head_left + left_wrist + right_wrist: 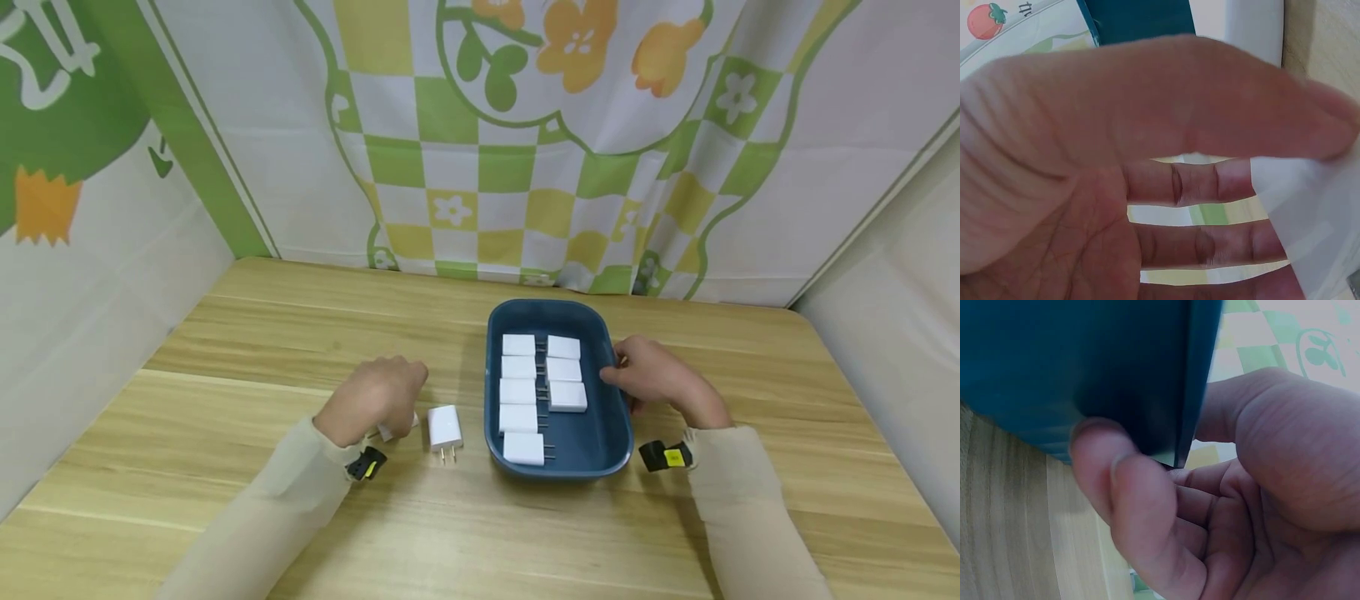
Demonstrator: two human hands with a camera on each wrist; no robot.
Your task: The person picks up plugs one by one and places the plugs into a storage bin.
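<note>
My left hand is low over the table, left of the bin, pinching a white charger plug between thumb and fingers. Most of that plug is hidden under the hand in the head view. Just right of it, a second white charger plug lies with its two prongs toward me. My right hand grips the right wall of a dark blue bin, thumb over the rim and fingers outside. Inside the bin are white charger plugs in two columns: several at left, three at right, prongs facing inward.
The bin stands on a wood-grain table. A patterned cloth hangs behind the table's back edge, and pale cloth walls rise at left and right. Bare bin floor shows at its front right and back.
</note>
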